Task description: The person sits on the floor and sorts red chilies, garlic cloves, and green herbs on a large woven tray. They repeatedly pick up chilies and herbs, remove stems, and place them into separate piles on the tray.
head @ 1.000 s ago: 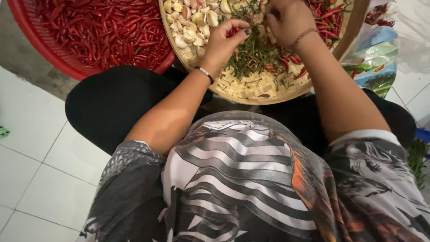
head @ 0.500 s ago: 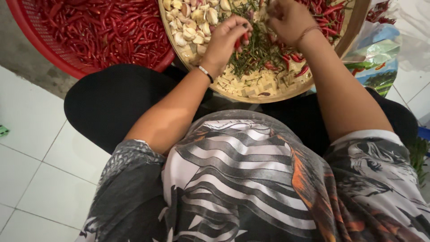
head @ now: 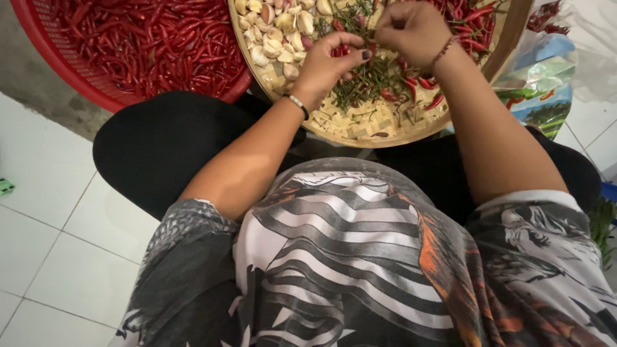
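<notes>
Chillies are the thing in work, small red ones, and I see them on the round woven bamboo tray (head: pixel 360 132) that rests on the lap in front of me. Nearest on the tray lies a heap of green stems (head: pixel 366 83) with a few red chillies (head: pixel 411 87) among them, which I judge to be the part already finished. Just above it the left hand (head: pixel 328 61) pinches something small and red between thumb and fingers, and the right hand (head: pixel 411 26) is closed close beside it, fingertips near together; what it grips I cannot tell. Beside the left hand lie peeled garlic cloves (head: pixel 276 32). Further, at the tray's far right, more red chillies (head: pixel 469 16) wait. Farthest left, the red plastic basket (head: pixel 45 51) holds very many chillies (head: pixel 141 38), so I judge much remains.
</notes>
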